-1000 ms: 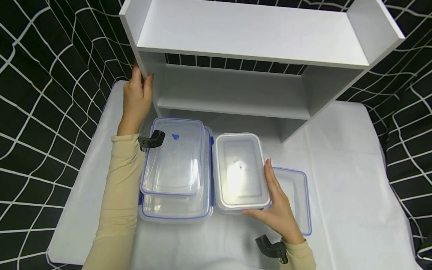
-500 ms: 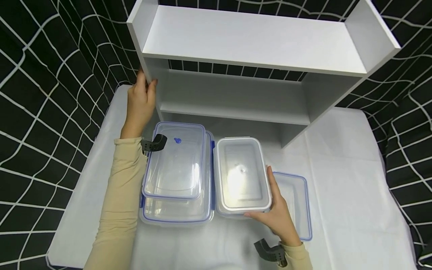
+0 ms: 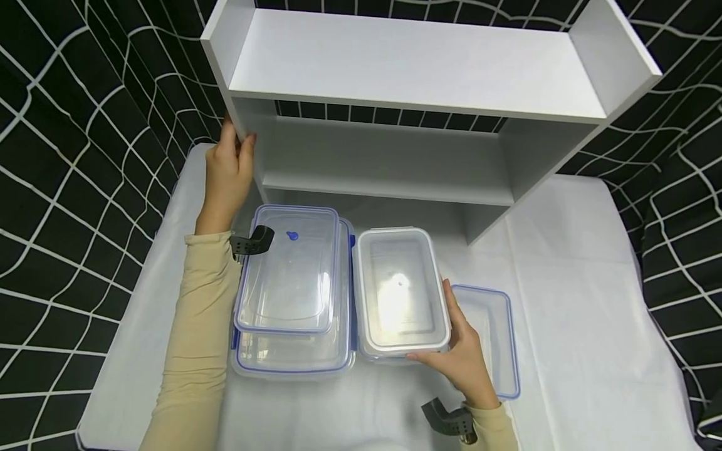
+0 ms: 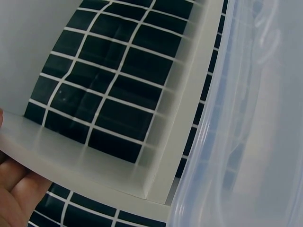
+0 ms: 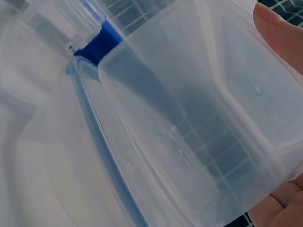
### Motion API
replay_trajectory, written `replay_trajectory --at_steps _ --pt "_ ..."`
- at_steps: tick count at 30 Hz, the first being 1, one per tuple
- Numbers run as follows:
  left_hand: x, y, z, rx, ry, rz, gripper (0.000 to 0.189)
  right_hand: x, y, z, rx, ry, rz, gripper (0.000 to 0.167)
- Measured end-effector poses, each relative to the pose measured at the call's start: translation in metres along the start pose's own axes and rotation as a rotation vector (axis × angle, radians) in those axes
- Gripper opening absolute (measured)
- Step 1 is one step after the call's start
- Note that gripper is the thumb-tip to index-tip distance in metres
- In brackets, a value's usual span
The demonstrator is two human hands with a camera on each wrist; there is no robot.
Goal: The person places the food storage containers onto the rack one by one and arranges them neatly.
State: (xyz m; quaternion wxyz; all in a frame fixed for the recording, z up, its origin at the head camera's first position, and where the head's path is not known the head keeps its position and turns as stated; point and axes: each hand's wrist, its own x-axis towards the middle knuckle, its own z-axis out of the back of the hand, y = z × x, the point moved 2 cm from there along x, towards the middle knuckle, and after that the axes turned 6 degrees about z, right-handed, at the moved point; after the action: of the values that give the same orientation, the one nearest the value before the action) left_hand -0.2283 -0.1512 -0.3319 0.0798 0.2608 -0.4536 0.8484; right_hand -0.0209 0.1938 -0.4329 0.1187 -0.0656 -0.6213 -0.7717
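My left hand [image 3: 225, 178] grips the left side panel of a white shelf unit [image 3: 389, 156], with the thumb on the inner face. In the left wrist view, curled fingers [image 4: 21, 194] show behind the panel edge. My right hand [image 3: 465, 360] holds the near right corner of a clear food container with a white-rimmed lid [image 3: 400, 282]. Its thumb lies along the front and its fingers along the right side. The right wrist view shows the translucent container wall [image 5: 180, 142] between thumb and fingers. A blue-rimmed container [image 3: 287, 275] sits on a larger clear container [image 3: 287, 356], left of it.
A clear blue-rimmed lid or shallow box [image 3: 499, 338] lies on the white tabletop [image 3: 592, 313], partly behind my right hand. The shelf unit stands at the back, its lower board above the table. Black cloth with white grid lines [image 3: 68, 188] surrounds the table.
The whole head view has shifted slightly. Both hands and the containers keep their places relative to one another.
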Motion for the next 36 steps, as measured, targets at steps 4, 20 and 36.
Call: replay_trajectory --at_steps 4,20,36 --pt "0.0 0.0 0.0 -0.007 0.001 -0.011 0.036 -0.001 0.001 -0.002 0.031 -0.016 0.035 0.121" --pt "0.0 0.0 -0.001 -0.02 0.004 0.003 0.036 -0.002 0.002 -0.004 0.19 -0.094 0.028 0.109" --pt "0.0 0.001 0.0 -0.002 0.009 0.015 0.037 0.0 0.002 -0.014 0.048 0.009 0.166 0.119"
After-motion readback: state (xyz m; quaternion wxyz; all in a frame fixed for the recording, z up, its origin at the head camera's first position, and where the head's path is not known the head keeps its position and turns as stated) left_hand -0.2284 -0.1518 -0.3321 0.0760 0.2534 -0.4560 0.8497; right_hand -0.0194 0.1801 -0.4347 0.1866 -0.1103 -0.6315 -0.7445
